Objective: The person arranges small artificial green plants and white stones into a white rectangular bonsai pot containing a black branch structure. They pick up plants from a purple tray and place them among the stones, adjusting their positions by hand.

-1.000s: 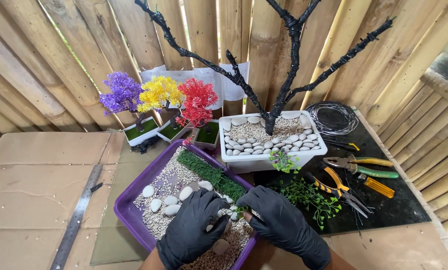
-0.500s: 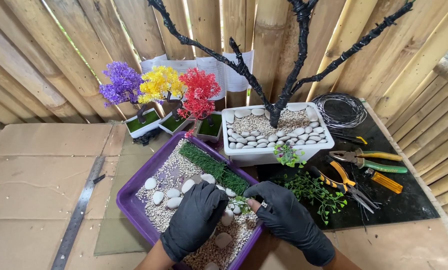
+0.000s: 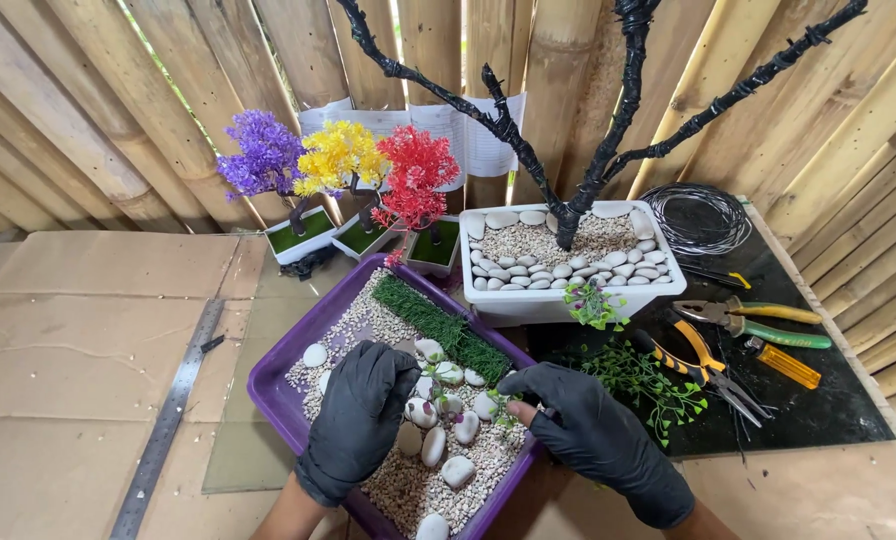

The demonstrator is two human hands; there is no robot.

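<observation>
At the far left a long steel ruler lies flat on the cardboard-covered desk, set aside from the work. Just right of it our black-gloved left hand rests inside the shallow purple plastic tray, its fingers curled narrow onto the smooth white pebbles, seemingly steadying them. The tray holds fine pale gravel, a scatter of those pebbles and a strip of green artificial turf along its far side. Our black-gloved right hand comes in over the tray's right rim, fingers pinched on a small green plastic sprig held low to the gravel between the pebbles. Behind stand three little pots of purple, yellow and red artificial trees, and a white rectangular planter filled with gravel, ringed with pebbles, anchoring a black wrapped bare tree. Farther right, pliers lie within reach.
</observation>
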